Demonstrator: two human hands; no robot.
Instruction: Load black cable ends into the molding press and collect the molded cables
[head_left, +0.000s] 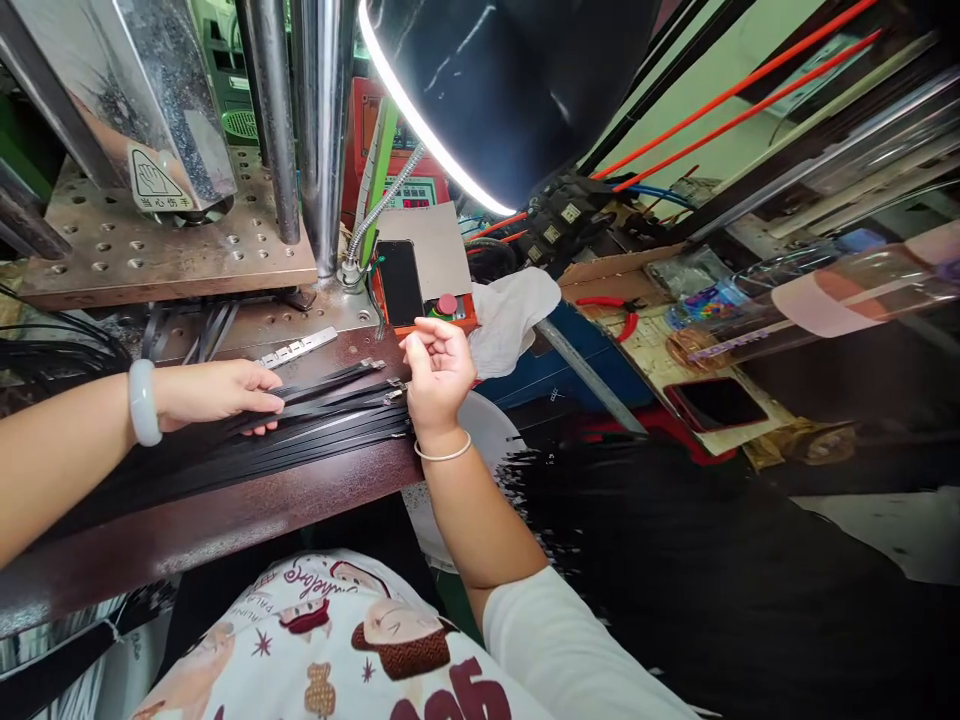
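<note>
Left hand (229,392) is nearly closed, black strips (330,428) pinched; right hand (441,378) is loosely curled beside strip ends (393,396), contents unclear.

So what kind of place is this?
Probably a factory or workshop: there's a big metal press with a hand-warning sticker, a red stop button, and bundles of black strips.

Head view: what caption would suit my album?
Left hand gripping black strips, right hand beside their ends, near a metal press.
</note>
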